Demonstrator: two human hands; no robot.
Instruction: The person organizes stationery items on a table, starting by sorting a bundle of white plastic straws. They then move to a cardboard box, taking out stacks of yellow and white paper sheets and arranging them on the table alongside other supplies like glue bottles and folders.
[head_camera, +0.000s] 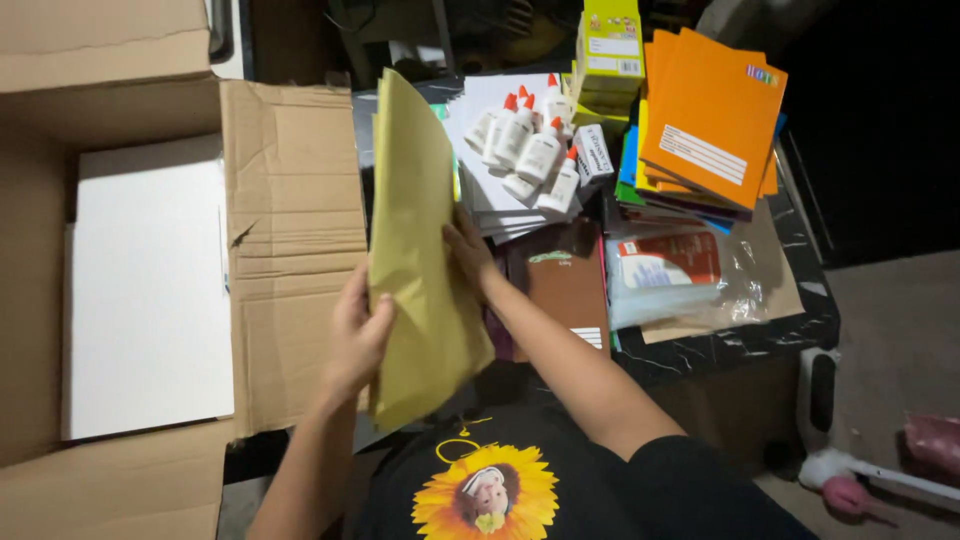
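Note:
A stack of yellow-tan envelopes (415, 250) stands on edge in front of me, held between both hands. My left hand (355, 335) grips its near left side with the thumb over the front. My right hand (468, 250) presses against its right face, partly hidden behind the stack. Beside the left hand lies an open cardboard box (290, 230) with white sheets (150, 300) flat inside.
On the dark table (760, 335) lie several white glue bottles (530, 150) on white paper, a pile of orange notebooks (710, 115), a yellow-green carton (610, 45), a brown booklet (565, 285) and a clear plastic bag (680, 275). A pink and white object (850, 485) lies on the floor.

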